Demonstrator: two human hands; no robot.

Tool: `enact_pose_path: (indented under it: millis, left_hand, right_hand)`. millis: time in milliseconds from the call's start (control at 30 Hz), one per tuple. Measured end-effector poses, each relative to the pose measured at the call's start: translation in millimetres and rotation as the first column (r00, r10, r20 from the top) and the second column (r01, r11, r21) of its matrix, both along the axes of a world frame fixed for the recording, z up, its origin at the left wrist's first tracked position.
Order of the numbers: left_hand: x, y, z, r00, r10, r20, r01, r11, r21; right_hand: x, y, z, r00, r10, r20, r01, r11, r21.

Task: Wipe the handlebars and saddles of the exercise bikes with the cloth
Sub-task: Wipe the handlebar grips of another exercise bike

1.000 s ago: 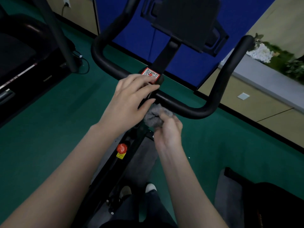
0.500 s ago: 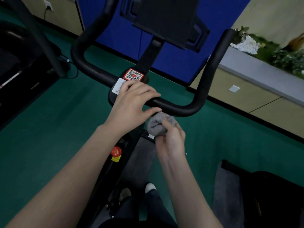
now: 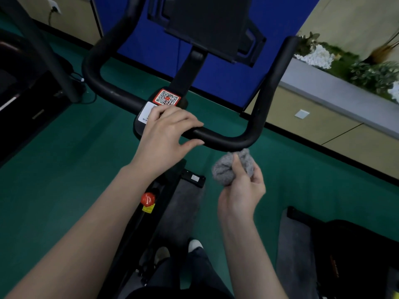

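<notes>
Green floor point(image 3: 64, 158) spread beneath the bike point(image 3: 183, 83). Left hand point(image 3: 166, 134) lay on the handlebar point(image 3: 226, 141), grip slack, fingers straight, half hiding a white label point(image 3: 145, 112). Right hand point(image 3: 239, 190) clutched the balled cloth point(image 3: 222, 173) just below the bar.

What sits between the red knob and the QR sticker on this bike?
Your left hand, laid over the handlebar; the head view shows it.

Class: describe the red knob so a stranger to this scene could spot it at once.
From the black handlebar, follow the bike's frame down toward the person. The red knob sits on it beside the left forearm. Unlike the square red QR sticker higher up, it is round, with a yellow label just below.
</notes>
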State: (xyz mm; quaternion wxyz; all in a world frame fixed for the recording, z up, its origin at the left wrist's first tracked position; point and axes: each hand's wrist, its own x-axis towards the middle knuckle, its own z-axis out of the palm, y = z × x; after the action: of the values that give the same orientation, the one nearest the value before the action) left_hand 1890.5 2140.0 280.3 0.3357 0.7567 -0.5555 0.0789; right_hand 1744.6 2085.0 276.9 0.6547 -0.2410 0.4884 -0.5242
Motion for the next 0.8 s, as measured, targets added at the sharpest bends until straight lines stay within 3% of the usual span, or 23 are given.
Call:
enact_pose_path:
  millis: [67,167,300,400,567,733,800]
  left_hand:
    - [0.1,0.2,-0.4,1.000,0.001,0.002,-0.001,1.000,-0.005]
    - [0.1,0.3,-0.6,1.000,-0.001,0.007,0.001,1.000,-0.018]
    - [-0.2,-0.1,-2.0,1.000,0.002,0.020,-0.002,1.000,-0.024]
    - [0.3,0.1,-2.0,0.999,-0.006,0.033,0.006,1.000,-0.024]
    - [0.0,0.2,-2.7,1.000,-0.017,0.011,0.017,0.999,-0.028]
    - [1.3,0.3,-3.4,1.000,-0.011,0.029,0.012,0.999,-0.034]
    - [1.5,0.2,-4.1,0.999,-0.013,0.035,0.014,0.999,-0.031]
  right_hand:
    - [-5.0,-15.7,6.5,0.992,-0.067,-0.103,0.052,0.988,-0.146]
    - [-4.4,-31.0,15.6,0.925,-0.072,-0.374,-0.090,0.913,-0.398]
    - [-3.5,-20.3,10.4,0.719,-0.125,-0.683,-0.483,0.617,-0.621]
    - [-11.7,-28.5,9.7,0.614,-0.144,-0.776,-0.659,0.449,-0.604]
    - [-17.1,-51.0,26.7,0.496,-0.152,-0.855,-0.730,0.461,-0.505]
    - [-11.4,-58.5,43.6,0.260,-0.061,-0.964,-0.921,0.282,-0.267]
    - [-13.0,-72.0,55.7,0.189,-0.005,-0.982,-0.937,0.298,-0.182]
